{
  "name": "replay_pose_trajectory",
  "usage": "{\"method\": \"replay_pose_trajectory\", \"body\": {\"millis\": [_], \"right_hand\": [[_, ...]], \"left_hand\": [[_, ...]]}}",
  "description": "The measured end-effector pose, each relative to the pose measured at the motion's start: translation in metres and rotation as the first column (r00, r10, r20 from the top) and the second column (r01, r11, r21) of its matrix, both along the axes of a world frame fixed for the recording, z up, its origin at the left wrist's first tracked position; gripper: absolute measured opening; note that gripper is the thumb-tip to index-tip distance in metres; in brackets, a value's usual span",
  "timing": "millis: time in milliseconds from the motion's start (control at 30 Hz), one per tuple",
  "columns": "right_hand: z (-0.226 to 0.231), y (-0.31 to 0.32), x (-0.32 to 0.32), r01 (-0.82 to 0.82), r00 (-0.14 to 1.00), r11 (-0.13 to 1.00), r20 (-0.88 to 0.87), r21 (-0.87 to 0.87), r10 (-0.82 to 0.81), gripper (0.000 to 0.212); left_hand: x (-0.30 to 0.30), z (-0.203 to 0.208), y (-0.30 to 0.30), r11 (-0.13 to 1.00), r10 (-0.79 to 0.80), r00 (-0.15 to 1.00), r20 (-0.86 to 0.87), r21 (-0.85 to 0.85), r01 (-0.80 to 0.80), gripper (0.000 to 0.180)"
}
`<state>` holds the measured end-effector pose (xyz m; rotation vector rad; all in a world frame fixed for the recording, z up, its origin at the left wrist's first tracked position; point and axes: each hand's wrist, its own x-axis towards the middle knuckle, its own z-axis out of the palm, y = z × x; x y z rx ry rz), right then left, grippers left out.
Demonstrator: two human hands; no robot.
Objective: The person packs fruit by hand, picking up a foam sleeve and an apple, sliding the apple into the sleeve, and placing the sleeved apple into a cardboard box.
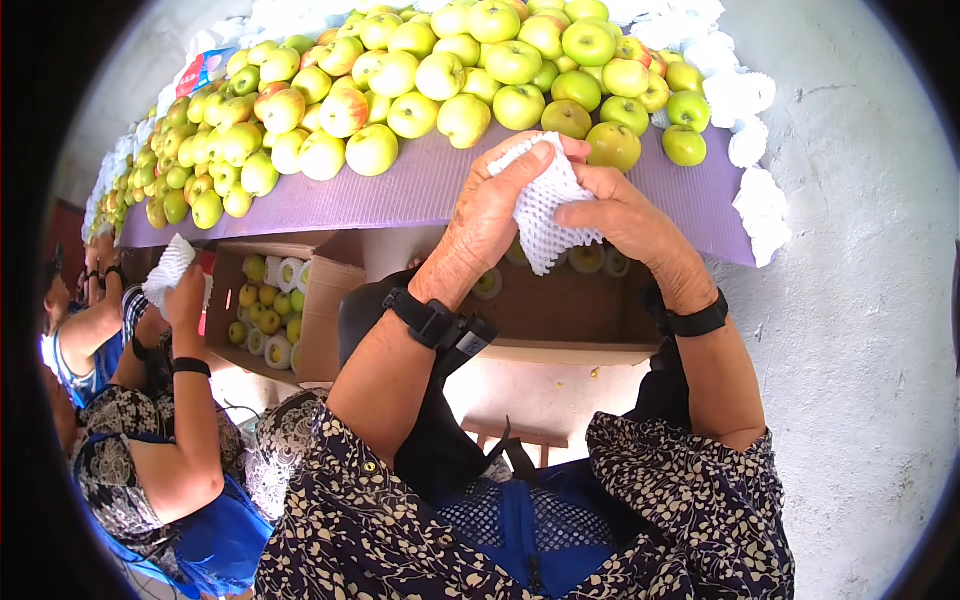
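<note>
A white foam net sleeve (pixel 550 205) is held between my two hands, above the near edge of the purple table mat. My left hand (pixel 492 195) grips its upper left side, thumb pressed on the mesh. On the other side, my right hand (pixel 630 215) pinches the sleeve with thumb and fingers. Whether an apple is inside the sleeve cannot be made out. Just beyond my hands lies a big heap of green and reddish apples (pixel 440 78), and a green apple (pixel 613 147) is close to my right fingers.
Below the table edge, a cardboard box (pixel 560 352) with sleeved apples stands before me. Another box (pixel 318 300) of apples is at left. A person beside me holds a foam sleeve (pixel 170 270); others sit further left. More foam sleeves (pixel 762 215) pile along the right, by a wall (pixel 850 300).
</note>
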<state>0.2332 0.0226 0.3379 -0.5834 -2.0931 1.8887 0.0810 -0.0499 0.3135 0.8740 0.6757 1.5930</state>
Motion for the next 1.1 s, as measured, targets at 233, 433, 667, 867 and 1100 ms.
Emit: {"method": "replay_pose_trajectory", "body": {"millis": [233,433,667,867,1100], "right_hand": [[-0.004,-0.01,-0.013,0.078,0.996,0.991,0.048,-0.109,-0.073,0.039],[-0.009,-0.017,-0.023,0.074,0.992,0.988,-0.092,-0.136,-0.088,0.029],[-0.001,-0.018,-0.021,-0.043,0.995,0.948,0.072,-0.316,0.069,0.029],[0.015,-0.02,-0.012,-0.088,0.992,0.952,0.059,-0.294,0.11,0.031],[0.017,-0.005,0.003,-0.037,0.999,0.977,0.028,-0.208,0.044,0.037]], "left_hand": [[0.002,0.004,-0.003,0.997,0.062,0.972,-0.228,-0.031,-0.071,0.033],[0.003,0.008,-0.003,0.992,0.126,0.981,-0.145,0.051,-0.119,0.029],[-0.009,0.011,-0.008,0.987,0.159,0.986,0.056,-0.046,-0.156,0.034],[-0.009,0.032,-0.004,0.987,0.039,0.989,0.143,-0.159,-0.016,0.034],[-0.002,0.044,0.019,0.988,0.006,0.986,0.169,-0.152,0.019,0.03]]}}
